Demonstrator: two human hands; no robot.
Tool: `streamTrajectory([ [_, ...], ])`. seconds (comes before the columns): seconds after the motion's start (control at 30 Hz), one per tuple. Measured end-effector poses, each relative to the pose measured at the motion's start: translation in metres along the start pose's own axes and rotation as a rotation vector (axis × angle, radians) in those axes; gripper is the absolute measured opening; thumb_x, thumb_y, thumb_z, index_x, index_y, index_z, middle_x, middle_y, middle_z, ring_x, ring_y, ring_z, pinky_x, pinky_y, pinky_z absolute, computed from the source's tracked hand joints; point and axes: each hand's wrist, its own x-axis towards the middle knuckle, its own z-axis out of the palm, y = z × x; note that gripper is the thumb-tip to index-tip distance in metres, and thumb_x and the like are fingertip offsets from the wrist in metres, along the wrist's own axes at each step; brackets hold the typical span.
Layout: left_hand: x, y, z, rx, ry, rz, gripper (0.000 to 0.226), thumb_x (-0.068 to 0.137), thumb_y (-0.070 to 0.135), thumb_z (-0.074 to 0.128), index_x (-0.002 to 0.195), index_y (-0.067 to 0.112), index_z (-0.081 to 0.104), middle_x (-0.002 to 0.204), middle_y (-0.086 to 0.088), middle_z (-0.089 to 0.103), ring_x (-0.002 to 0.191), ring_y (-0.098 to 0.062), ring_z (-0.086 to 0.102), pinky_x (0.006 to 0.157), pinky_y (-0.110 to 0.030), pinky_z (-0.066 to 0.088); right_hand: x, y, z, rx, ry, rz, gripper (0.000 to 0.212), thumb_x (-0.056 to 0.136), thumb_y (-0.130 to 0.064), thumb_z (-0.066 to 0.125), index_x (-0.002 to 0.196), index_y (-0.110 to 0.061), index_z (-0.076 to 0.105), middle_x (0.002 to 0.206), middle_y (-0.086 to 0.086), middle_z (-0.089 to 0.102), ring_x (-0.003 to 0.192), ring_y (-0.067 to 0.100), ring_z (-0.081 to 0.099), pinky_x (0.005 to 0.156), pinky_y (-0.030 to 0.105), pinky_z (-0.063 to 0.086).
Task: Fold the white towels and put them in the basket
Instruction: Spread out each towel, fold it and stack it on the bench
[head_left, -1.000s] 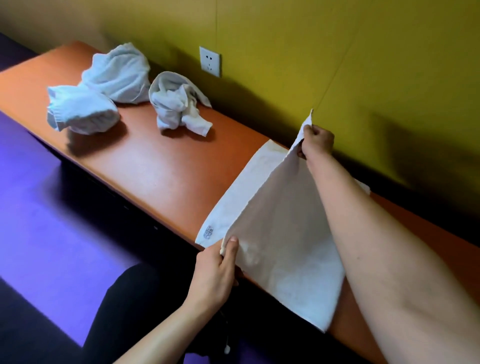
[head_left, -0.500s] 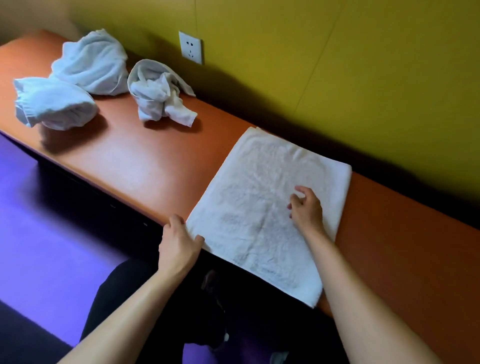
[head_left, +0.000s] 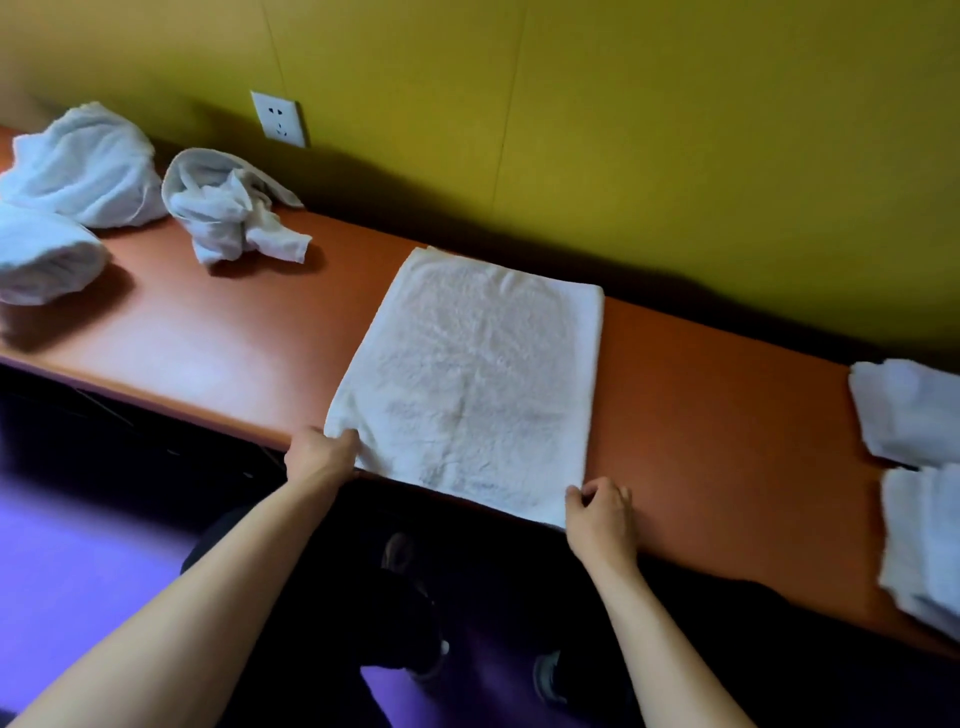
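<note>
A white towel (head_left: 475, 379), folded once, lies flat on the orange table (head_left: 218, 332) with its near edge at the table's front edge. My left hand (head_left: 322, 454) pinches the towel's near left corner. My right hand (head_left: 600, 514) pinches the near right corner. Three crumpled white towels sit at the far left: one (head_left: 83, 166) by the wall, one (head_left: 44, 254) in front of it, one (head_left: 231, 208) to their right. Two folded towels (head_left: 909, 410) (head_left: 924, 545) lie at the right edge. No basket is in view.
A yellow wall runs along the back of the table, with a white socket (head_left: 279, 119) on it. Below the front edge are my dark-clothed legs, my shoes (head_left: 415, 613) and a purple floor (head_left: 67, 582).
The towel, held up by two corners a second ago, now lies folded flat. My right hand slid from the towel's middle to its near right corner. The view shifted right, revealing the folded towels.
</note>
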Motion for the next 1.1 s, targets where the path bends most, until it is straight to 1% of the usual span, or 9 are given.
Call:
streamTrajectory([
  [0.2,-0.013,-0.017,-0.014,-0.163,-0.037,0.130,0.045,0.069,0.046,0.071,0.101,0.017,0.058,0.096,-0.004,0.068,0.084,-0.028,0.072,0.080,-0.049,0.060,-0.019,-0.009,-0.022,0.321,0.085,-0.001,0.013,0.102,-0.020,0.048,0.107,-0.007,0.049,0.092,0.007,0.058,0.081,0.029,0.056,0.070,0.031,0.036],
  [0.33,-0.055,-0.020,-0.027,-0.291,-0.067,0.224,0.044,0.083,0.022,0.074,0.120,0.017,0.051,0.105,0.000,0.062,0.086,-0.024,0.072,0.075,-0.047,0.063,-0.032,0.003,-0.035,0.470,0.146,-0.064,0.010,0.101,-0.021,0.053,0.109,-0.017,0.050,0.090,0.000,0.062,0.055,0.027,0.064,0.057,0.029,0.050],
  [0.43,-0.072,-0.033,-0.031,-0.359,-0.095,0.286,0.043,0.088,0.017,0.073,0.125,0.022,0.053,0.110,0.000,0.059,0.090,-0.021,0.072,0.069,-0.043,0.064,-0.035,0.019,-0.043,0.509,0.189,-0.136,0.013,0.098,-0.029,0.059,0.110,-0.030,0.055,0.088,0.002,0.070,0.057,0.032,0.063,0.058,0.038,0.054],
  [0.53,-0.084,-0.044,-0.034,-0.448,-0.116,0.273,0.019,0.094,0.010,0.067,0.112,0.016,0.064,0.106,-0.012,0.066,0.075,-0.017,0.070,0.057,-0.032,0.061,-0.046,0.026,-0.058,0.664,0.156,-0.165,0.005,0.099,-0.018,0.060,0.101,-0.016,0.065,0.087,0.001,0.071,0.040,0.015,0.051,0.040,0.021,0.043],
  [0.67,-0.096,-0.050,-0.038,-0.547,-0.156,0.186,0.007,0.094,0.008,0.065,0.097,0.009,0.071,0.096,-0.014,0.070,0.060,-0.011,0.067,0.053,-0.022,0.056,-0.051,0.041,-0.070,0.958,0.084,-0.043,0.012,0.098,-0.016,0.061,0.092,-0.014,0.070,0.092,-0.002,0.070,0.055,0.001,0.056,0.041,0.015,0.044],
  [0.83,-0.100,-0.034,-0.045,-0.849,-0.383,0.143,0.028,0.095,-0.006,0.052,0.109,0.011,0.069,0.084,-0.006,0.074,0.069,-0.012,0.070,0.063,-0.019,0.056,-0.043,0.038,-0.090,1.460,-0.085,0.193,0.022,0.095,-0.003,0.049,0.085,-0.012,0.066,0.086,0.003,0.070,0.053,0.008,0.057,0.049,0.016,0.047],
  [0.9,-0.098,-0.023,-0.043,-0.747,-0.337,0.217,0.027,0.094,-0.005,0.059,0.108,0.014,0.072,0.089,-0.005,0.076,0.071,-0.011,0.069,0.066,-0.017,0.056,-0.036,0.031,-0.092,1.386,-0.111,0.068,0.019,0.093,0.002,0.054,0.094,-0.014,0.065,0.087,0.005,0.072,0.054,0.010,0.058,0.056,0.016,0.051],
  [0.97,-0.092,-0.011,-0.040,-0.582,-0.226,0.310,0.012,0.094,0.009,0.067,0.101,0.014,0.076,0.088,-0.010,0.076,0.065,-0.009,0.064,0.068,-0.021,0.055,-0.024,0.022,-0.090,1.202,-0.021,-0.044,0.015,0.084,-0.016,0.072,0.097,-0.016,0.064,0.078,0.001,0.073,0.051,0.008,0.056,0.056,0.016,0.050],
  [1.1,-0.071,0.021,-0.036,-0.331,-0.055,0.487,0.026,0.096,0.034,0.066,0.085,0.011,0.072,0.055,-0.004,0.064,0.045,-0.009,0.053,0.055,-0.023,0.047,0.020,0.005,-0.087,0.930,0.178,-0.153,0.010,0.085,-0.031,0.078,0.084,-0.025,0.071,0.064,-0.009,0.065,0.056,0.003,0.051,0.056,0.021,0.043],
])
